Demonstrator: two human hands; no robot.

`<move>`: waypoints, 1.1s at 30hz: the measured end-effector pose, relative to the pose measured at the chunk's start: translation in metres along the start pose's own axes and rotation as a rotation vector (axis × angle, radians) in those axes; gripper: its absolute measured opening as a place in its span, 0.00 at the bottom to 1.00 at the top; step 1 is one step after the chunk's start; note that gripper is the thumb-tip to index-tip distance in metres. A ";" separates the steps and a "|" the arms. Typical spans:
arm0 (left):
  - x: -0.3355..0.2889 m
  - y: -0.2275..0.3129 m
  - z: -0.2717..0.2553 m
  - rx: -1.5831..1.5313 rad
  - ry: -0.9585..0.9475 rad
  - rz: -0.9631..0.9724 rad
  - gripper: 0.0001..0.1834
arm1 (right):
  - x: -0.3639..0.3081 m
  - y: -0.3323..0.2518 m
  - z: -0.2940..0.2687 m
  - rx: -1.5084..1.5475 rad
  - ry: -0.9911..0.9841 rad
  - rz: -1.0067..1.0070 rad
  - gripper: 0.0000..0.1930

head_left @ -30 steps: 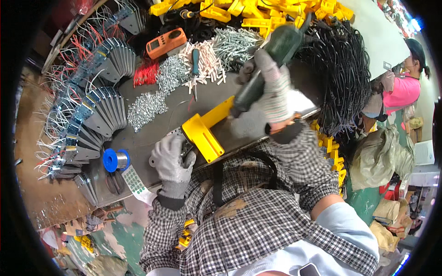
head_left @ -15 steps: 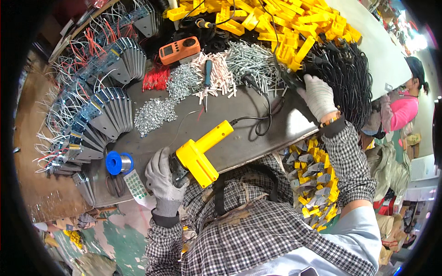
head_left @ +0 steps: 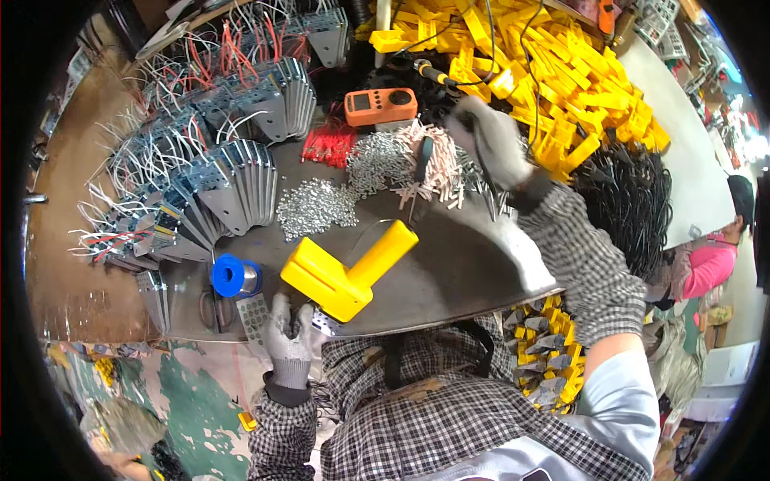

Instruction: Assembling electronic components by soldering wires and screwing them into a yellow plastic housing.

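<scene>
A dark counter [head_left: 457,268] fills the middle, and along its far right lies a heap of yellow plastic parts [head_left: 561,80]; at the left, gray plate assemblies [head_left: 241,184] stand in rows with white and red wires rising from them. A bundle of black cables [head_left: 630,204] lies at the right, with the checked sleeve [head_left: 581,252] crossing between it and the near middle. Pink tubes [head_left: 441,176], small metal fasteners [head_left: 317,210] and an orange meter [head_left: 381,107] sit beyond the yellow housing [head_left: 321,280], a dark-handled screwdriver [head_left: 423,160] lies across the tubes, and a blue spool [head_left: 228,276] is to the left. The housing is at the counter's near edge; its handle, the long axis, points up and right, away from the person, its blocky body toward the lower left. The left hand [head_left: 289,333] is curled just below the body, thumb and finger slightly apart; whether it pinches anything, I cannot tell. The right hand [head_left: 491,144], blurred and bent beside the tubes, hides its fingertips, so its grip cannot be told.
</scene>
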State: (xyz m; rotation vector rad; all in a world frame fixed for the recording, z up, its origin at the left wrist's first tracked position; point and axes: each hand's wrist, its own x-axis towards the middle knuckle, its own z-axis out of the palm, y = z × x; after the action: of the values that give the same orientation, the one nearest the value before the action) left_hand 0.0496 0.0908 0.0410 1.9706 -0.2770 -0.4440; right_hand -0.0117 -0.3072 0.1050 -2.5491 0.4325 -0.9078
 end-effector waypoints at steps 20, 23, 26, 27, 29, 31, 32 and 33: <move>-0.004 0.024 -0.015 0.707 0.235 0.564 0.26 | 0.119 0.014 0.124 -0.520 -0.048 0.175 0.18; -0.012 0.009 -0.034 0.638 0.436 0.539 0.28 | 0.135 0.007 0.116 -0.576 -0.228 0.056 0.18; -0.020 -0.039 -0.063 0.354 0.545 0.520 0.22 | 0.148 0.032 0.117 -0.583 -0.227 0.041 0.21; -0.031 -0.062 -0.074 0.362 0.559 0.490 0.22 | 0.133 0.019 0.128 -0.538 -0.155 0.127 0.21; -0.049 -0.096 -0.090 0.071 0.632 0.225 0.23 | 0.130 0.025 0.126 -0.554 -0.176 0.158 0.22; -0.073 -0.136 -0.103 -0.098 0.646 0.078 0.21 | 0.139 0.022 0.123 -0.553 -0.304 0.161 0.21; -0.076 -0.141 -0.103 -0.278 0.639 -0.061 0.20 | 0.141 0.021 0.124 -0.556 -0.301 0.156 0.21; -0.076 -0.145 -0.104 -0.283 0.641 -0.059 0.20 | 0.140 0.021 0.126 -0.543 -0.323 0.142 0.21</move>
State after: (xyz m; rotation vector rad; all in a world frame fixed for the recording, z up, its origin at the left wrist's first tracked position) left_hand 0.0247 0.2668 -0.0370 1.7395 0.2399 0.1213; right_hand 0.1711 -0.3503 0.0802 -3.0235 0.8361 -0.3407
